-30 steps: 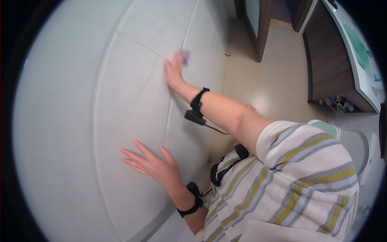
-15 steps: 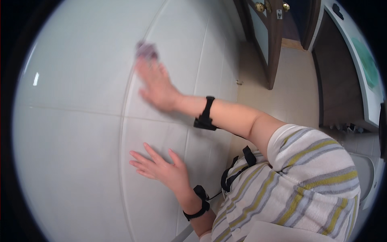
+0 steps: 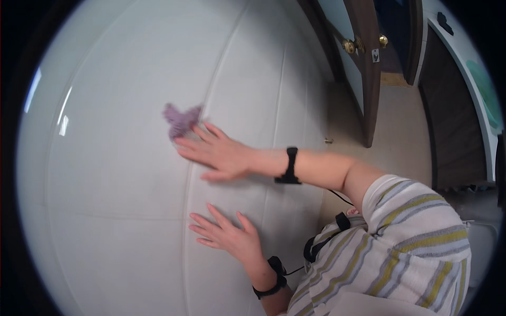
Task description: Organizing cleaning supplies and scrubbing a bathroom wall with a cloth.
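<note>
A crumpled purple cloth (image 3: 183, 121) lies against the white tiled wall (image 3: 121, 174), a little blurred by motion. My right hand (image 3: 221, 155) presses it with the fingertips, palm to the tiles and fingers stretched out. Most of the cloth shows beyond the fingers; the part beneath them is hidden. Below it, my left hand (image 3: 226, 231) rests spread on or just off the same wall and has nothing in it. Whether its palm touches the tiles I cannot tell.
A brown door (image 3: 366, 79) with brass knobs stands ajar at the upper right, above the beige floor (image 3: 392, 126). A dark cabinet (image 3: 453, 105) with a white top runs along the right side. Black straps (image 3: 289, 166) with thin cables sit on both my wrists.
My right hand has swept the purple cloth down along the wall, closer to my left hand. The whole view has shifted somewhat; my left hand stays spread as before.
</note>
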Motion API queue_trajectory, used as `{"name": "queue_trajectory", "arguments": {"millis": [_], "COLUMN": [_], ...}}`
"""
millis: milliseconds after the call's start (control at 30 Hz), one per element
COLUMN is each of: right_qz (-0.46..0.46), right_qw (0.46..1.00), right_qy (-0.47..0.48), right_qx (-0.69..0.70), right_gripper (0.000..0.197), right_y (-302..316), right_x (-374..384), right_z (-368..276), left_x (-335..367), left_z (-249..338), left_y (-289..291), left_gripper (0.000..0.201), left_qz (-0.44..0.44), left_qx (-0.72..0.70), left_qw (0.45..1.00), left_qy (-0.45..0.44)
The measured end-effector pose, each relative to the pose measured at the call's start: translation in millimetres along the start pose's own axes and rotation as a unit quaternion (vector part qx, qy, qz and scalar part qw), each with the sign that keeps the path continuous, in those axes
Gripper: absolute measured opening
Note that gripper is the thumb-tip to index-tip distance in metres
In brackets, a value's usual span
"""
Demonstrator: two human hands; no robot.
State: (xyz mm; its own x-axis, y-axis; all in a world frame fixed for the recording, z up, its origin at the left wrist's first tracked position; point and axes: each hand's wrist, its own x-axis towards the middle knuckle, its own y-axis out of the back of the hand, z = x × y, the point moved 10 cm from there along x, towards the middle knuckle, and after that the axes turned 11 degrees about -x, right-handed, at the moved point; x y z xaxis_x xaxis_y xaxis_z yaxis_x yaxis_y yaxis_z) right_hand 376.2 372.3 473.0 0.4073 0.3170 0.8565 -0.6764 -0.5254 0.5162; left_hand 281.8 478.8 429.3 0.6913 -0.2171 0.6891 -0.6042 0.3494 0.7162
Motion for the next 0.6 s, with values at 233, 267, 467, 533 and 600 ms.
{"name": "queue_trajectory", "arguments": {"millis": [233,267,467,533,600], "right_qz": [0.186,0.173,-0.011,-0.034,0.001], "right_qw": [0.864,0.84,0.98,0.996,0.986], "right_qy": [-0.455,-0.501,-0.179,0.06,0.165], "right_qx": [0.112,0.112,0.086,0.051,0.019], "right_gripper": [0.065,0.065,0.079,0.07,0.068], "right_y": [-30.2,-49.9,-61.0,-44.6,-40.9], "right_x": [-62.8,-91.6,-69.9,-30.9,-2.1], "right_z": [205.6,203.2,-23.7,-78.9,-88.9], "left_x": [-22.5,-25.5,-19.3,-19.2,-25.7], "left_z": [-28.3,-33.1,-18.8,-26.0,-38.2], "left_y": [-10.6,-12.6,-10.1,5.7,1.4], "left_gripper": [0.067,0.066,0.067,0.067,0.067], "left_qz": [-0.008,-0.007,0.011,0.038,0.077], "left_qx": [0.038,0.037,-0.048,-0.06,-0.068], "left_qw": [0.999,0.999,0.999,0.997,0.994], "left_qy": [0.035,0.038,-0.017,-0.035,-0.04]}}
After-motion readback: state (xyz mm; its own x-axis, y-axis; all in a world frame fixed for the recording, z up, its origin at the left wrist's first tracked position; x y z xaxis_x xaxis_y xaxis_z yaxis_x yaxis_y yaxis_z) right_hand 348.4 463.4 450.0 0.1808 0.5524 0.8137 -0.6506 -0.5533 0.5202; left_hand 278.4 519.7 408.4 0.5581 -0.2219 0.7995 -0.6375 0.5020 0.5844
